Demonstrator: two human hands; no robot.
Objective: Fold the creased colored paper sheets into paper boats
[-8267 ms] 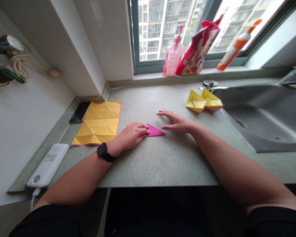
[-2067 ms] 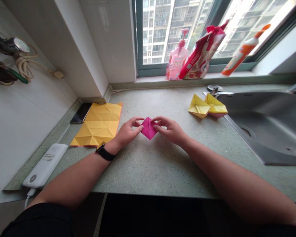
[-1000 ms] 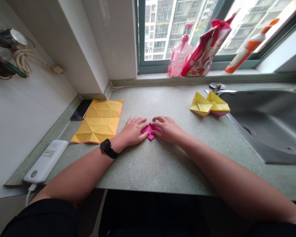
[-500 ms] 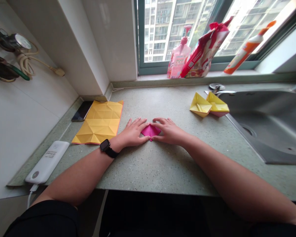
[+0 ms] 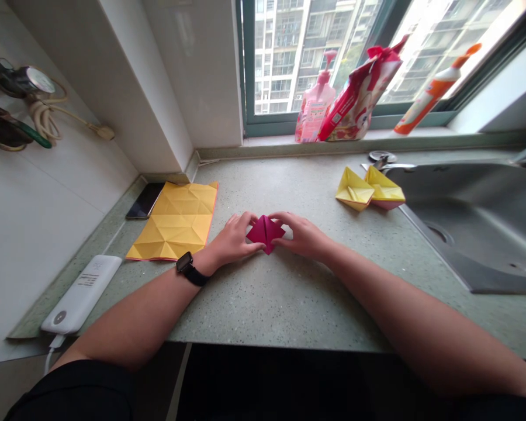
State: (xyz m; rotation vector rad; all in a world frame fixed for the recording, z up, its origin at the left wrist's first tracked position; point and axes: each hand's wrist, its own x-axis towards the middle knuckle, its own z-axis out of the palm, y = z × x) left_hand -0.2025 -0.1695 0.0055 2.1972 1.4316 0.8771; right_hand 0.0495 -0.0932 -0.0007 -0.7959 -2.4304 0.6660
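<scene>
A small folded pink paper [image 5: 265, 232] is held just above the green speckled counter [image 5: 289, 292], between both my hands. My left hand [image 5: 231, 241], with a black watch at the wrist, pinches its left side. My right hand [image 5: 301, 235] pinches its right side. The fingers of both hands are curled around the paper's edges. A creased yellow sheet [image 5: 175, 221] lies flat to the left of my left hand.
Two yellow paper boats [image 5: 368, 188] sit by the steel sink [image 5: 477, 216] on the right. A phone [image 5: 144, 200] and a white power bank [image 5: 81, 293] lie at the left wall. A pink pump bottle [image 5: 313, 105], a red bag [image 5: 355, 93] and an orange bottle [image 5: 427, 93] stand on the window sill.
Half a second ago both hands pressed the pink paper flat on the counter. Now the fingers have curled and the paper is lifted slightly between them.
</scene>
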